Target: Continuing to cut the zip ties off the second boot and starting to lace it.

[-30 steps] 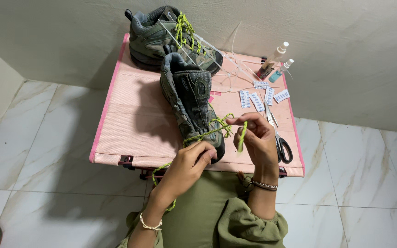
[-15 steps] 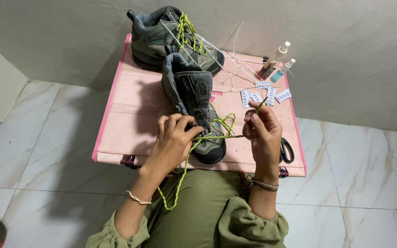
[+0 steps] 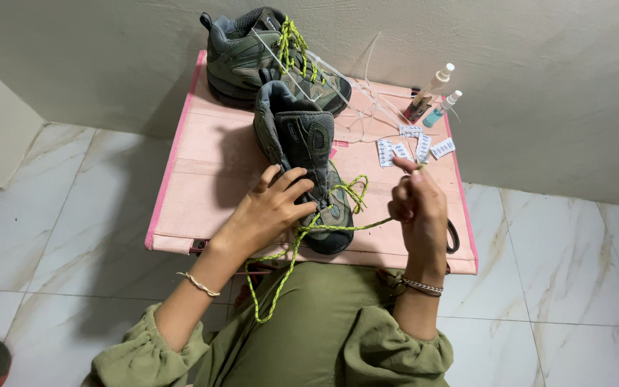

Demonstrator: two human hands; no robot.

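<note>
Right hand (image 3: pixel 415 204) pulled outward, drawing yellow-green lace (image 3: pixel 345 228) taut, pinched shut; left hand (image 3: pixel 275 208) spread flat on grey shoe (image 3: pixel 302 154).

Wall (image 3: pixel 539 43): plain grey-white plaster | floor (image 3: pixel 73 215): glossy white marble tiles, grey veins | furniture: low pink table (image 3: pixel 202 172) against wall | light: soft, even

A small pink table (image 3: pixel 202 179) stands on a marbled white tile floor (image 3: pixel 59 236). On it lie two grey shoes (image 3: pixel 299 143) with yellow-green laces, two small spray bottles (image 3: pixel 435 97), white packets (image 3: pixel 410 149), clear cords and black scissors (image 3: pixel 454 236).
</note>
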